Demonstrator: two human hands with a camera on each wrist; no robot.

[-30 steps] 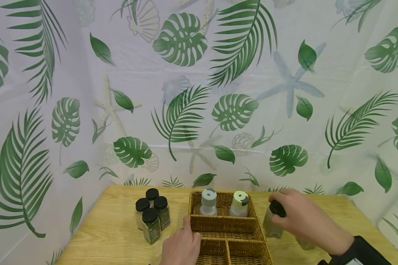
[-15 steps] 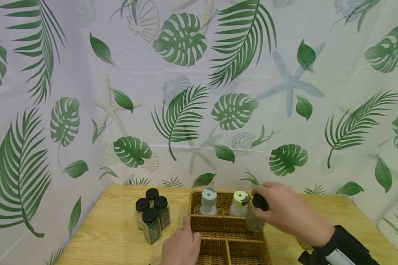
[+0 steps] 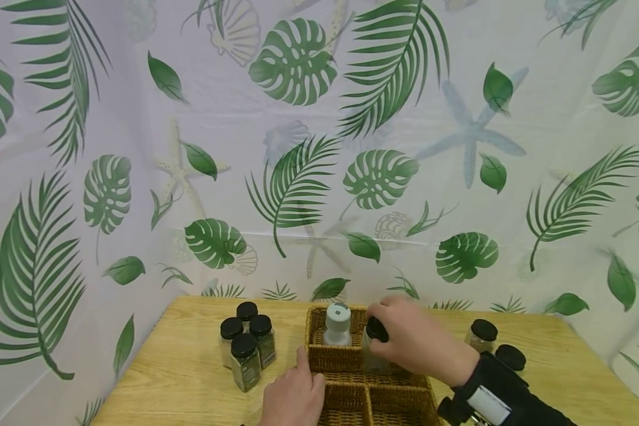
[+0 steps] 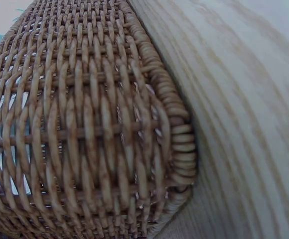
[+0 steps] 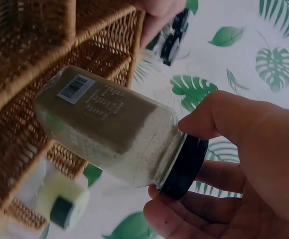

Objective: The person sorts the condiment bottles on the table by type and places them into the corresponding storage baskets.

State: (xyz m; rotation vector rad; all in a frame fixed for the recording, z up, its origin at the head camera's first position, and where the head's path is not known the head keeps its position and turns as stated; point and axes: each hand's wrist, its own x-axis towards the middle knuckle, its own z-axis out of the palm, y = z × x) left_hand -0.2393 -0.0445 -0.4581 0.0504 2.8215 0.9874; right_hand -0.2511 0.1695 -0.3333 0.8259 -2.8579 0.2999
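My right hand (image 3: 412, 337) holds a clear glass spice jar (image 5: 104, 124) by its black lid (image 5: 184, 167), thumb on one side and fingers on the other. Pale brown powder fills much of the jar, which hangs over the middle of a divided wicker basket (image 3: 335, 359). At the basket's left wall, my left hand (image 3: 293, 393) grips the edge, index finger along the outside and thumb inside. The left wrist view shows mostly the woven wall (image 4: 84, 114). A white-capped bottle (image 3: 338, 325) stands in the rear compartment; a yellow-capped bottle (image 5: 62, 199) there is hidden in the head view.
Several black-lidded spice jars (image 3: 245, 364) cluster left of the basket on the wooden table (image 3: 170, 367). Two more, a rear jar (image 3: 481, 336) and a nearer jar (image 3: 511, 357), stand at the right, partly behind my sleeve. A leaf-print cloth (image 3: 309, 177) hangs behind.
My right hand has carried the spice jar leftward from the table right of the basket to over it, uncovering the two jars at the right. My left hand keeps its place on the basket.
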